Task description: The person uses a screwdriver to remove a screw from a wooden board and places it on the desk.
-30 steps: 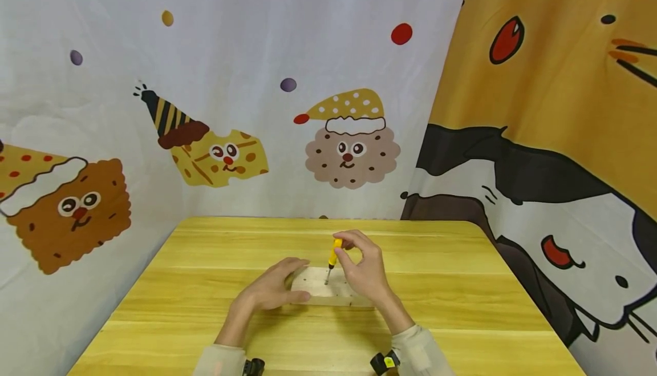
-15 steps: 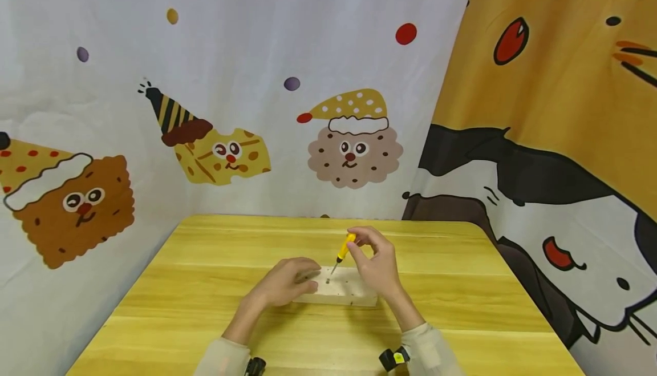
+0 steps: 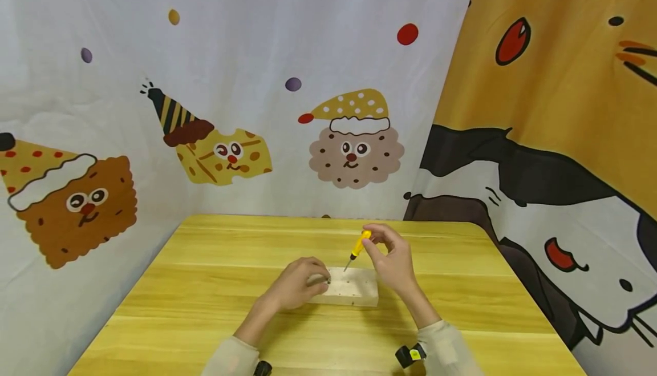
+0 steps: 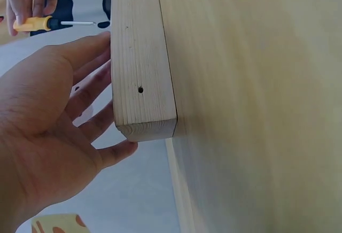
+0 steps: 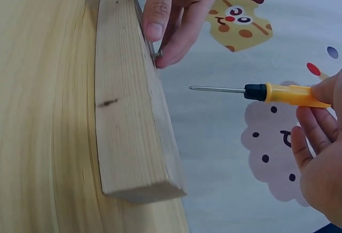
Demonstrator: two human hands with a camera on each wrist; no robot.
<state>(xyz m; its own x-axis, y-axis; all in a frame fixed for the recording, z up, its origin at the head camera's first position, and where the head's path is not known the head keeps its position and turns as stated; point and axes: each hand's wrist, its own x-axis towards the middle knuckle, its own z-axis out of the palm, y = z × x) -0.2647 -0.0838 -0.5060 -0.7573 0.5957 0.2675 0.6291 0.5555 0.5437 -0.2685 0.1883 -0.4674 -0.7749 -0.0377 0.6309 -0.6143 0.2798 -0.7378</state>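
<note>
A pale wooden block (image 3: pixel 354 286) lies on the table, with several small holes in its top. A small metal screw (image 5: pixel 158 55) stands up from that top face toward the left end. My left hand (image 3: pixel 300 284) is over this end, thumb and forefinger apart on either side of the screw, fingertips right at it. In the left wrist view its other fingers reach behind the block's end. My right hand (image 3: pixel 396 259) pinches the yellow handle of a screwdriver (image 3: pixel 361 243) between thumb and fingers. The screwdriver leans, its tip pointing down-left, apart from the screw above the block.
The wood-grain table (image 3: pixel 215 284) extends around the block on all sides. Behind it hangs a white curtain (image 3: pixel 246 33) with cartoon prints, and an orange, black and white cartoon cloth (image 3: pixel 554 108) is at the right.
My right hand has lifted the screwdriver off the screw and drawn it up and right, tilting it more. My left hand has slid right along the block to the screw.
</note>
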